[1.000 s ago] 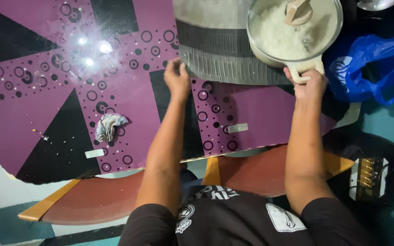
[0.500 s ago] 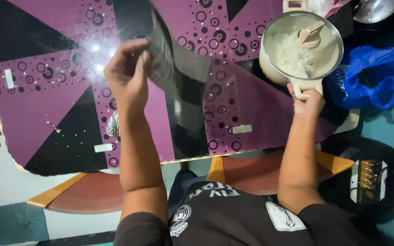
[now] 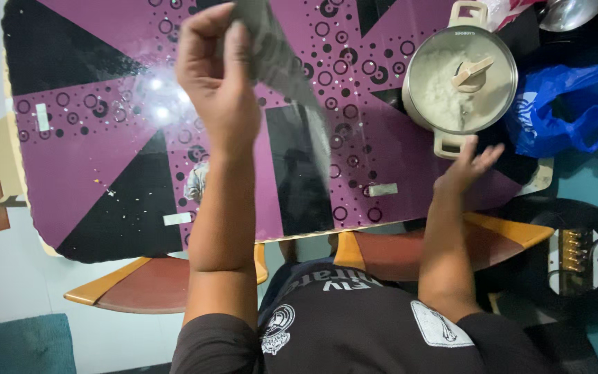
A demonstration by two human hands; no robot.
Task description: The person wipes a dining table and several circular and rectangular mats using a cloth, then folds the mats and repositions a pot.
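My left hand (image 3: 217,76) is raised above the table, shut on a grey striped cloth (image 3: 279,66) that hangs blurred from its fingers. My right hand (image 3: 466,167) hovers with fingers spread just below the near handle of a cream pot (image 3: 459,83), not touching it. The pot has a glass lid with a knob, holds white rice, and stands on the right part of the purple and black patterned table (image 3: 105,173).
A blue plastic bag (image 3: 569,111) lies to the right of the pot, with a metal bowl (image 3: 569,12) behind it. A small crumpled wrapper (image 3: 196,181) lies on the table. Two wooden chair seats (image 3: 153,284) sit under the near table edge.
My left hand pulled the cloth from under the pot and lifted it up and left. My right hand let go of the pot's handle and opened.
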